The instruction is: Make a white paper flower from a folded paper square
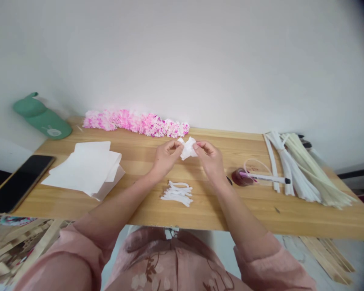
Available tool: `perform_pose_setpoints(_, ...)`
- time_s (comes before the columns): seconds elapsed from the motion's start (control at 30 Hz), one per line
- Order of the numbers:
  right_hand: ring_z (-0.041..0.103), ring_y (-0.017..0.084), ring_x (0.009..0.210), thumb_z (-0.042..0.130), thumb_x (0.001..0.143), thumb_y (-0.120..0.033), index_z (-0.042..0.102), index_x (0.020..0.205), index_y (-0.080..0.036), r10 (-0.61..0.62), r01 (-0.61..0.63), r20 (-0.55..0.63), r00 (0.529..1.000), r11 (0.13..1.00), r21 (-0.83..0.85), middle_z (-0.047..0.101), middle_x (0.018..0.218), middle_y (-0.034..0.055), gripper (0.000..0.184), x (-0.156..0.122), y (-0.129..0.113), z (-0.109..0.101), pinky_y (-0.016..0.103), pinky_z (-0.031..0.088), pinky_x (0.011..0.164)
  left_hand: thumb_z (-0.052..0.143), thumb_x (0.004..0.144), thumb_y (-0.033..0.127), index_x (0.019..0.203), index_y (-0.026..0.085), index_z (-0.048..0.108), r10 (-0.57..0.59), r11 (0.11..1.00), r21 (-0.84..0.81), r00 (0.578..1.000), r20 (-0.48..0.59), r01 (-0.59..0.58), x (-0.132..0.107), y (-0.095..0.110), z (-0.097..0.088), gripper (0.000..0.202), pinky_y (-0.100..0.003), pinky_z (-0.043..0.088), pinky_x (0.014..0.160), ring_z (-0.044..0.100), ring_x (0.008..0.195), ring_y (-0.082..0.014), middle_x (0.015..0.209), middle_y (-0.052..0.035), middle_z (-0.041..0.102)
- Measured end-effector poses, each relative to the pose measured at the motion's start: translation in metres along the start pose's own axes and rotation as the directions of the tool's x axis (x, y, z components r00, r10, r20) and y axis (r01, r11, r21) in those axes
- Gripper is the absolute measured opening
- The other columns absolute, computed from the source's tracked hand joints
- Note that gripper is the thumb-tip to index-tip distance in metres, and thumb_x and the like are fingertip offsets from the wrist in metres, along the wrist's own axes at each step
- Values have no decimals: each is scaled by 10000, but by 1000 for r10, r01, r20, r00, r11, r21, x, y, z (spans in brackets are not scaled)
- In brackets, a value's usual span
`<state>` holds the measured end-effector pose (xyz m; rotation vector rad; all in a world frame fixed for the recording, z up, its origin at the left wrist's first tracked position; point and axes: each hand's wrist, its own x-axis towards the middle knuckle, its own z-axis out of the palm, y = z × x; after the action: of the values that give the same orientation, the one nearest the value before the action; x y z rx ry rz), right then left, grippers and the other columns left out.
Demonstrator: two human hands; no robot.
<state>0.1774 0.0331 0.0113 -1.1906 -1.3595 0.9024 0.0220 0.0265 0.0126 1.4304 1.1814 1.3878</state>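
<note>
Head view shows a long wooden tabletop (218, 210) against a pale wall. A bundle of white and cream sticks (303, 169) lies toward its right end and a stack of white paper sheets (85, 169) toward its left. A row of pink paper flowers (136, 121) runs along the far edge. A green bottle (42, 117) lies at the far left corner and a dark phone (20, 182) at the left edge. Near the middle, the left hand (165, 155) and right hand (210, 157) meet above the tabletop. Each is closed in a fingertip pinch on one side of a small crumpled white tissue piece (188, 148), held between them just in front of the flowers. A little pile of white strips (177, 193) lies below the hands, nearer the front edge.
</note>
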Motion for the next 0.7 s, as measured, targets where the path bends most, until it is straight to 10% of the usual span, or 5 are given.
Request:
perform_pose_setpoints(0.33, 643, 207, 920, 632, 851, -361, 648, 869, -226, -344, 335, 33, 938, 883, -330, 720, 1000, 57, 137, -3, -2, -2, 350, 505, 776, 566, 848, 249, 745, 180, 641, 246, 919, 299, 966, 76, -257, -5, 0, 1, 145, -255, 432, 727, 615, 734, -147, 763, -10, 693)
perform_pose_setpoints(0.7, 646, 227, 948, 610, 871, -321, 648, 812, -259, -450, 447, 90, 888, 804, -392, 725, 997, 50, 93, -7, -5, 1, 414, 503, 872, 534, 868, 316, 761, 172, 622, 120, 970, 203, 989, 87, -136, -4, 1, -1, 200, -243, 429, 696, 585, 723, -142, 746, -10, 654)
